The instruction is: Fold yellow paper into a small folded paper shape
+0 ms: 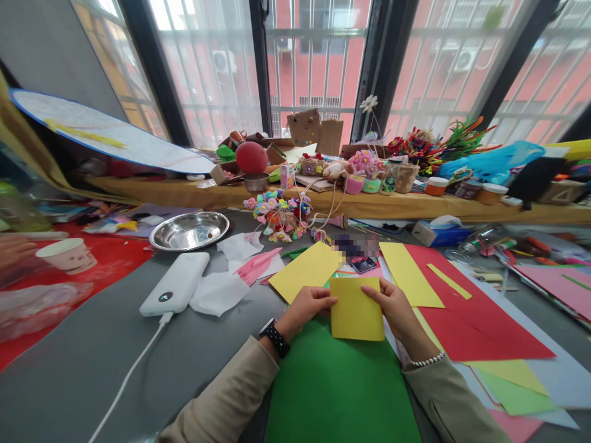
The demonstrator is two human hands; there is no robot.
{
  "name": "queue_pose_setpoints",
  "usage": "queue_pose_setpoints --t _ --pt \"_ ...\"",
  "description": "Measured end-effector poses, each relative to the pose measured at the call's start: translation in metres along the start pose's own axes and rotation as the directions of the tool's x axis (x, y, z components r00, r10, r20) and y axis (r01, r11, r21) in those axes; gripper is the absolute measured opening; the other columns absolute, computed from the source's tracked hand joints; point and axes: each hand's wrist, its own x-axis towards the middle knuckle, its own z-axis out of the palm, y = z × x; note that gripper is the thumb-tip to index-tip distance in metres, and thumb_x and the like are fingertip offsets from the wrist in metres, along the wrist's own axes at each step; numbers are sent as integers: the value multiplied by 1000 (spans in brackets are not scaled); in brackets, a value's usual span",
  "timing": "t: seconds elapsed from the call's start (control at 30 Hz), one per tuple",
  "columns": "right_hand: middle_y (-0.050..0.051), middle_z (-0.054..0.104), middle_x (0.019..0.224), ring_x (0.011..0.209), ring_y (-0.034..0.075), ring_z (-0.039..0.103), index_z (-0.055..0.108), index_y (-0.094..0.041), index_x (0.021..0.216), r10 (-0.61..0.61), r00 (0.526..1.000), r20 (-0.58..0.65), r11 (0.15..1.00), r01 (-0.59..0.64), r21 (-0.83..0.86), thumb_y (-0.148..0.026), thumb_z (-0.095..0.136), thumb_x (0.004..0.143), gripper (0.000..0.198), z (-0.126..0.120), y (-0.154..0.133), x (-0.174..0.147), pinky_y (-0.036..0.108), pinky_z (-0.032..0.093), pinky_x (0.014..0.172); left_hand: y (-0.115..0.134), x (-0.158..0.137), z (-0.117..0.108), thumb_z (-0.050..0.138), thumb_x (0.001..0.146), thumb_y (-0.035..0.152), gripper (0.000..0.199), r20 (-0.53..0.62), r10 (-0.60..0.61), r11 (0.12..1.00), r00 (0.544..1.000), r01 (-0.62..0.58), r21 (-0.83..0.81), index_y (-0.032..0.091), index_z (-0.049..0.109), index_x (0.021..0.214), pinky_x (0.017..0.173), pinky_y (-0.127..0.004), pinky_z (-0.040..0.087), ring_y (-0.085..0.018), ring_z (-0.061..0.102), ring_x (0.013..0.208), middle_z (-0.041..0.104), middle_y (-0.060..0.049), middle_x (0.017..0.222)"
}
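A yellow square of paper (357,311) is held up by its two sides between my hands. My left hand (310,307) pinches the left edge, thumb and fingers together; my right hand (392,303) grips the upper right corner. Below the square lies a large green sheet (341,387). Behind my left hand rests a larger yellow sheet (307,271). To the right of my right hand, a red sheet (484,320) carries a yellow strip (449,281) and lies partly under another yellow sheet (409,277).
A white power bank (178,286) with a cable lies left, near a steel plate (189,231) and white tissue (219,293). A paper cup (67,255) stands on red cloth beside another person's hand (16,255). Craft flowers (279,212) stand at the back; pastel sheets (514,387) lie lower right.
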Motion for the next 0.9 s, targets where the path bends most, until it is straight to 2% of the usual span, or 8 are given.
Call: queue_pose_setpoints --t 0.23,0.53,0.73,0.9 --pt "2 66 76 69 19 60 58 -18 78 5 1000 -5 1000 -5 9 -28 65 62 20 -2 1 0 29 46 62 -2 1 -1 67 57 31 33 1 -2 1000 1000 2 -19 10 65 83 69 -28 45 -18 59 75 66 -6 80" --pt "3 66 74 69 19 60 59 -18 77 7 999 -48 1000 -7 11 -31 66 60 23 -1 0 0 28 47 61 -1 1 2 67 57 31 30 -89 7 999 996 -10 -33 9 65 76 63 -25 47 -15 60 64 66 -7 72" --pt "2 67 73 69 18 61 63 -18 75 80 992 -98 997 -79 13 -36 67 56 26 -1 -6 1 26 47 60 -2 3 1 66 58 33 29 -173 43 999 984 -45 -6 10 64 75 60 -25 48 -15 59 64 65 -6 71" --pt "1 67 70 68 16 61 64 -18 72 86 987 -138 996 -81 36 -33 68 56 22 -4 -5 3 25 48 61 -2 2 0 66 59 32 29 -178 39 999 983 -41 -9 9 64 76 61 -24 48 -15 59 65 65 -5 72"
